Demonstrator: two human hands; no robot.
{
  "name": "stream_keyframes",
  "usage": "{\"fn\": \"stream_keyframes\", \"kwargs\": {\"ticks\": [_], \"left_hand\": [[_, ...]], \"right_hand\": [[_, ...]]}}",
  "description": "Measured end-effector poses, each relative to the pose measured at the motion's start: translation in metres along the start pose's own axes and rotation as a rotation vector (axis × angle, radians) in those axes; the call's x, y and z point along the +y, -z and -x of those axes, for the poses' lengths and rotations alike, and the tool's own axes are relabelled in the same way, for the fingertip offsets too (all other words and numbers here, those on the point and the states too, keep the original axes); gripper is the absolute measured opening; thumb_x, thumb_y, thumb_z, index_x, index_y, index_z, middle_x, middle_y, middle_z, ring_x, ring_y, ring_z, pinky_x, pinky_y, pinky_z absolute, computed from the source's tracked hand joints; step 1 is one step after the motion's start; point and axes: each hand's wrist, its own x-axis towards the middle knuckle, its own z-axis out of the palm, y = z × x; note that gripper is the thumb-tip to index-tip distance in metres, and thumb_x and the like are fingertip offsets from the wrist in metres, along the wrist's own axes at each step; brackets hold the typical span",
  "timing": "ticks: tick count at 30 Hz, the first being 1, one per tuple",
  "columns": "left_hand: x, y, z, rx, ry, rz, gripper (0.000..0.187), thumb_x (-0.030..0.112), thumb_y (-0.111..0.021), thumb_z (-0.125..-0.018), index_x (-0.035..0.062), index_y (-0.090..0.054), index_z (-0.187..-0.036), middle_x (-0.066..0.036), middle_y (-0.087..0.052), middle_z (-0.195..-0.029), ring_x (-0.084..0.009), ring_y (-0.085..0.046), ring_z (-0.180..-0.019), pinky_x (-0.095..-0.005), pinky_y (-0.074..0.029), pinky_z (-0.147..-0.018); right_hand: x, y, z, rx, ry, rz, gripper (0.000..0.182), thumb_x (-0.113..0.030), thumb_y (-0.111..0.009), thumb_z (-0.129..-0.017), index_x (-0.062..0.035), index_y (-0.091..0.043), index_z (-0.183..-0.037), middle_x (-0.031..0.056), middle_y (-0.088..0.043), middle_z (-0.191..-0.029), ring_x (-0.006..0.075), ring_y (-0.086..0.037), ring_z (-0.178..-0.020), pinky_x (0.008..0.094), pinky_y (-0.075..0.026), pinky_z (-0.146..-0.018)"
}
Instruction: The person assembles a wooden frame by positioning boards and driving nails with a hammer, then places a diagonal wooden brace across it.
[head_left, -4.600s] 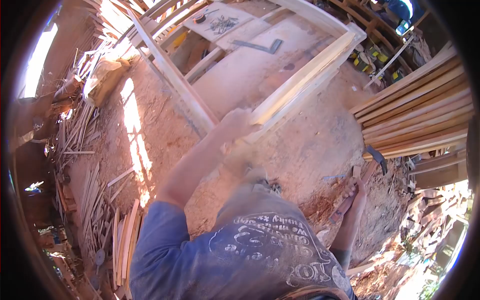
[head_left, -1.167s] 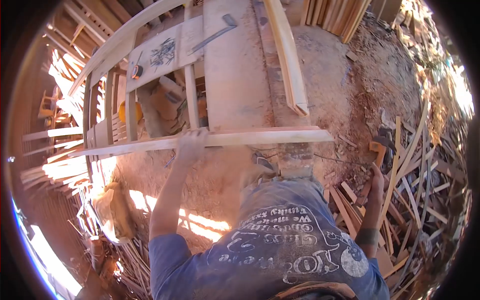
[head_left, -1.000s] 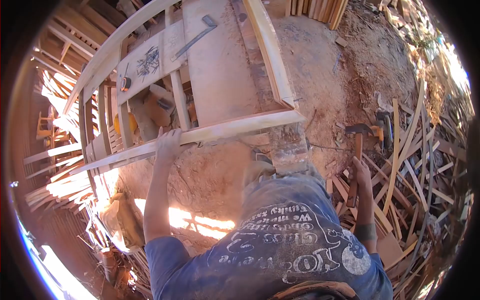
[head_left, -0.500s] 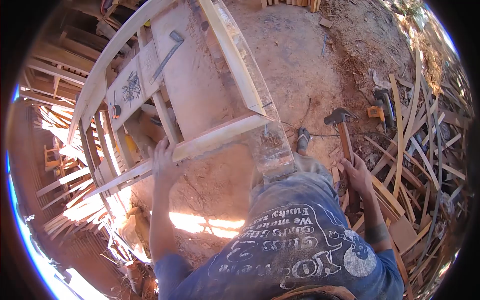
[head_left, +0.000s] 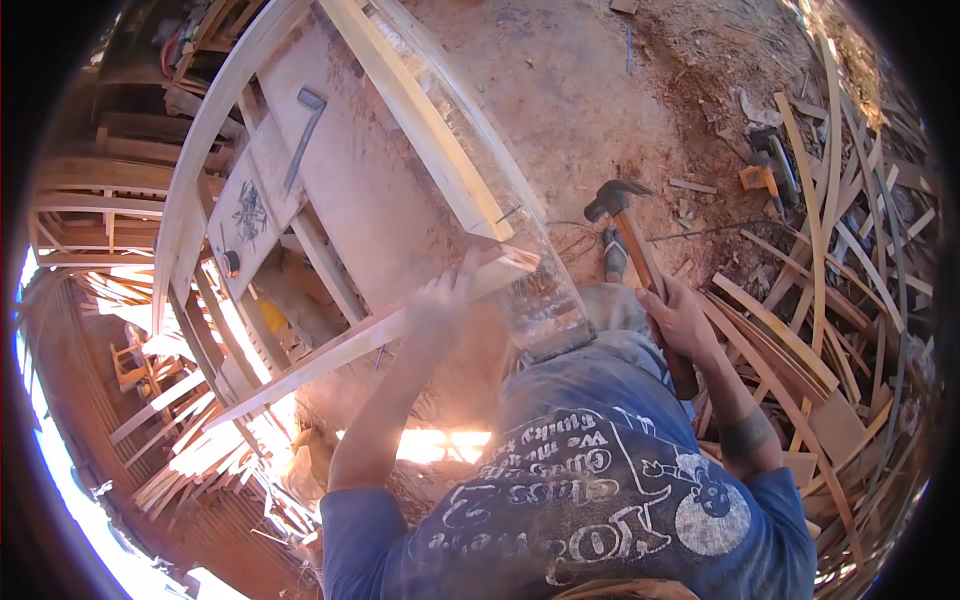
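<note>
My left hand (head_left: 440, 308) grips a long wooden slat (head_left: 340, 350) resting on the workbench (head_left: 350, 180), its end meeting another slat (head_left: 420, 120) at twelve o'clock. At three o'clock, my right hand (head_left: 680, 318) is wrapped around a hammer (head_left: 630, 235), head raised.

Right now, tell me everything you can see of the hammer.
The hammer has a dark metal head at the top, with a blunt face on one side and a tapering claw or peen on the other, and a long reddish-brown handle that looks like wood. It is raised off the ground and tilted, head up and away from the person, over the sawdust-covered dirt. The right hand grips the handle around its lower half, with the butt end sticking out below the fist. Nothing else touches it.
</note>
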Motion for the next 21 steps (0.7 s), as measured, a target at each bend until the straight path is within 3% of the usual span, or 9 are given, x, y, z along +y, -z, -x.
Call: {"fn": "stream_keyframes", "kwargs": {"ticks": [3, 6, 9, 10, 14, 17, 20, 21], "left_hand": [[0.005, 0.004, 0.002, 0.044, -0.042, 0.066, 0.074, 0.035, -0.074, -0.085, 0.0101, -0.043, -0.147, -0.017, -0.068, -0.095, -0.0322, -0.069, -0.079, -0.0433, -0.055, -0.062], [-0.006, 0.009, -0.009, 0.077, -0.04, 0.079, 0.07, 0.035, -0.074, -0.086, 0.0126, -0.045, -0.145, -0.017, -0.069, -0.096, -0.0328, -0.07, -0.079, -0.0436, -0.055, -0.062], [-0.014, 0.012, -0.013, 0.067, -0.018, 0.104, 0.068, 0.036, -0.074, -0.085, 0.014, -0.046, -0.143, -0.016, -0.069, -0.099, -0.0332, -0.07, -0.08, -0.044, -0.055, -0.063], [-0.015, 0.014, -0.014, 0.042, -0.015, 0.107, 0.067, 0.036, -0.074, -0.085, 0.0139, -0.046, -0.142, -0.016, -0.069, -0.1, -0.0333, -0.07, -0.08, -0.0441, -0.055, -0.064], [-0.024, 0.005, -0.01, -0.002, -0.017, 0.059, 0.067, 0.035, -0.074, -0.084, 0.0134, -0.046, -0.141, -0.016, -0.068, -0.105, -0.0336, -0.07, -0.082, -0.045, -0.056, -0.067], [-0.033, 0.013, -0.012, 0.095, -0.026, 0.134, 0.062, 0.012, -0.061, -0.082, 0.014, -0.049, -0.143, -0.014, -0.065, -0.094, -0.0295, -0.069, -0.076, -0.0416, -0.057, -0.061], [-0.039, 0.021, -0.014, 0.057, -0.077, 0.151, 0.057, 0.03, -0.074, -0.08, 0.0169, -0.057, -0.133, -0.017, -0.066, -0.115, -0.0327, -0.069, -0.09, -0.045, -0.056, -0.071], [-0.04, 0.023, -0.013, 0.087, -0.108, 0.117, 0.049, 0.029, -0.073, -0.08, 0.0176, -0.062, -0.126, -0.017, -0.065, -0.116, -0.0331, -0.068, -0.09, -0.0448, -0.057, -0.072]], "right_hand": [[0.003, -0.006, 0.006, -0.005, -0.066, -0.001, 0.027, -0.028, -0.062, -0.096, -0.0006, -0.059, -0.097, 0.0012, -0.055, -0.066, 0.0101, -0.053, -0.056, 0.0295, -0.044, -0.052], [-0.007, -0.011, 0.012, -0.02, -0.038, -0.048, 0.026, -0.029, -0.06, -0.099, -0.0046, -0.053, -0.092, -0.0008, -0.05, -0.062, 0.0091, -0.048, -0.044, 0.0257, -0.04, -0.042], [0.0, -0.011, 0.015, 0.027, -0.012, -0.005, 0.026, -0.029, -0.061, -0.099, -0.0047, -0.053, -0.094, -0.0009, -0.05, -0.063, 0.0092, -0.048, -0.045, 0.025, -0.04, -0.043], [-0.016, -0.008, 0.023, 0.021, -0.15, -0.049, 0.027, -0.026, -0.061, -0.095, 0.0009, -0.059, -0.096, 0.0004, -0.053, -0.067, 0.0114, -0.052, -0.056, 0.0301, -0.044, -0.054], [-0.007, -0.005, 0.024, 0.09, -0.062, -0.016, 0.023, -0.023, -0.062, -0.095, 0.0003, -0.058, -0.094, 0.0004, -0.053, -0.07, 0.0093, -0.052, -0.06, 0.028, -0.043, -0.055], [-0.033, -0.005, 0.029, 0.059, -0.081, -0.01, 0.021, -0.021, -0.061, -0.095, -0.0004, -0.058, -0.094, 0.0001, -0.052, -0.069, 0.0087, -0.051, -0.06, 0.0278, -0.042, -0.055], [-0.028, -0.009, 0.02, 0.056, -0.046, 0.058, 0.02, -0.022, -0.06, -0.097, -0.0018, -0.058, -0.094, 0.0004, -0.052, -0.067, 0.0088, -0.051, -0.055, 0.0273, -0.041, -0.051], [-0.029, -0.013, 0.016, 0.033, -0.065, 0.019, 0.022, -0.024, -0.06, -0.097, -0.0023, -0.058, -0.094, 0.0004, -0.052, -0.067, 0.0088, -0.051, -0.054, 0.0268, -0.041, -0.05]]}}
